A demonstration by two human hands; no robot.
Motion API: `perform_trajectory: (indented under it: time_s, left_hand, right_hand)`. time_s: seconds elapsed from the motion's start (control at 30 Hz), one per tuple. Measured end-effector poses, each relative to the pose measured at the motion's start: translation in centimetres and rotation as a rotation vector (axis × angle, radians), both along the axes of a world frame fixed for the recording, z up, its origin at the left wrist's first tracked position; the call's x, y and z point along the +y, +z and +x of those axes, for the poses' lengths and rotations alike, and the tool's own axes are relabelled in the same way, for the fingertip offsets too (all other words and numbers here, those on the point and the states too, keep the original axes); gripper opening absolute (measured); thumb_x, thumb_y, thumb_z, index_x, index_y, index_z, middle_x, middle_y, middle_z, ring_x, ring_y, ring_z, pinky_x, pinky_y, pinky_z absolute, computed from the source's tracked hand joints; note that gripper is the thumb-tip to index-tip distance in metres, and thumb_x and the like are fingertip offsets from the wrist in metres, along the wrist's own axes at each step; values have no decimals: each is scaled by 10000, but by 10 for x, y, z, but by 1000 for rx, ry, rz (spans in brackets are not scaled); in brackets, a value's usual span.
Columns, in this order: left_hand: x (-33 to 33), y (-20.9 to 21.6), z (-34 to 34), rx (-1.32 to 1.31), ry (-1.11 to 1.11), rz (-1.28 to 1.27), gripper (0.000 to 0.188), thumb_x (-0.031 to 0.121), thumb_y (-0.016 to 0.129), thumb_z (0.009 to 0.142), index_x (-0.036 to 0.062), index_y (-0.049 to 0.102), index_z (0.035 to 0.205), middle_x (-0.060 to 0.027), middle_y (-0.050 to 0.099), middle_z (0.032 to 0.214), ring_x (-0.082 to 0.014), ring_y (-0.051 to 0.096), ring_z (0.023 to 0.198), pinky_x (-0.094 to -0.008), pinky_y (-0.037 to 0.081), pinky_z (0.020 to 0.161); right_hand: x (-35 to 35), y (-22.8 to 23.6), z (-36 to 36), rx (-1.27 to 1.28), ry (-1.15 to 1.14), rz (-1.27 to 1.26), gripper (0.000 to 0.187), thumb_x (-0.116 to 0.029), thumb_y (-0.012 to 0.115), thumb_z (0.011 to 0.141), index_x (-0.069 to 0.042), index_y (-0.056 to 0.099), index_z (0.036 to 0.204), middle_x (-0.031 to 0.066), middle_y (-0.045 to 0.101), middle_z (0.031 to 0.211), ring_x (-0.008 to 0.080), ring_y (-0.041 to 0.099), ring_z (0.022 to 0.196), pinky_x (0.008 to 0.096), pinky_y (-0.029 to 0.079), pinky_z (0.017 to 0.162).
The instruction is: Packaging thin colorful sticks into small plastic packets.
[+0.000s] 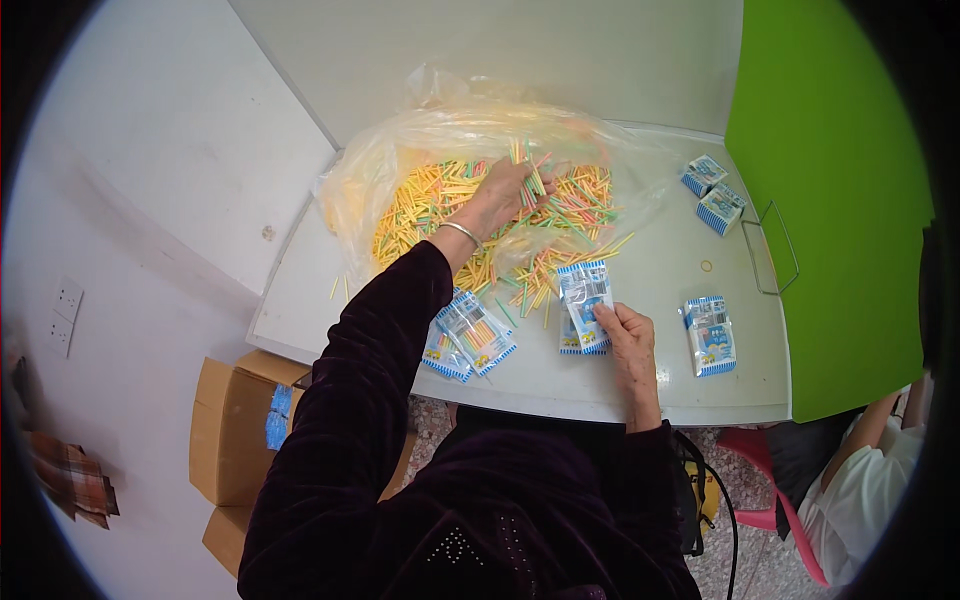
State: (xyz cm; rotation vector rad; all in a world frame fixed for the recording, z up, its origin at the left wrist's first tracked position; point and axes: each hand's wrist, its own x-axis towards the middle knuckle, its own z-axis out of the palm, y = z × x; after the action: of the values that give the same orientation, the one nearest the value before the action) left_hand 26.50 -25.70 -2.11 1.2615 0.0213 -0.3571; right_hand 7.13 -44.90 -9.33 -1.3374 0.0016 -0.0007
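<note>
The left hand (508, 192) gripped a bunch of coloured sticks (527, 165) over the heap in the clear plastic bag (470, 130), while the right hand (625, 330) pinched a small blue-striped packet (584, 295) on the white table (650, 390).

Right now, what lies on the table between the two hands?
In the head view, loose coloured sticks spilling from the plastic bag lie between the left hand and the right hand, which holds a packet.

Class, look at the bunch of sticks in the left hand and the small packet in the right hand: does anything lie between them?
Nothing solid: only loose coloured sticks scattered flat on the table lie between the bunch in the left hand and the packet in the right hand.
</note>
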Motion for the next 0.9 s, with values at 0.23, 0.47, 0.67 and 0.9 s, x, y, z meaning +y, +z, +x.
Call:
perform_trajectory:
  time_s: [0.23,0.47,0.67,0.9]
  left_hand:
    - [9,-19,4,-563,83,358,260,185,451,936,-37,420,1068,-141,547,956,-218,588,849,-349,529,727]
    - [-1,1,-17,-282,117,-101,201,152,418,952,2,419,1086,-135,562,911,-237,600,852,-380,537,715]
    - [-51,-9,-64,-153,-88,-349,244,133,374,958,-47,452,1103,-140,594,924,-257,616,877,-413,522,810]
    - [-79,-32,-102,63,-21,-517,310,100,336,953,-87,427,1182,-182,554,1126,-262,564,1041,-400,449,946]
  right_hand:
    - [0,5,-2,39,-27,82,198,-196,602,883,-23,648,798,-41,590,696,-5,442,599,167,341,557]
    - [13,19,13,-18,-214,466,212,-159,547,915,5,575,1046,71,624,1000,106,580,894,226,426,771]
    - [22,7,67,-9,-244,928,239,-192,547,918,-26,545,1091,86,604,1074,174,575,970,319,439,876]
    - [34,17,70,-107,-328,938,221,-197,565,909,-37,549,1060,68,607,1000,174,582,957,346,472,858]
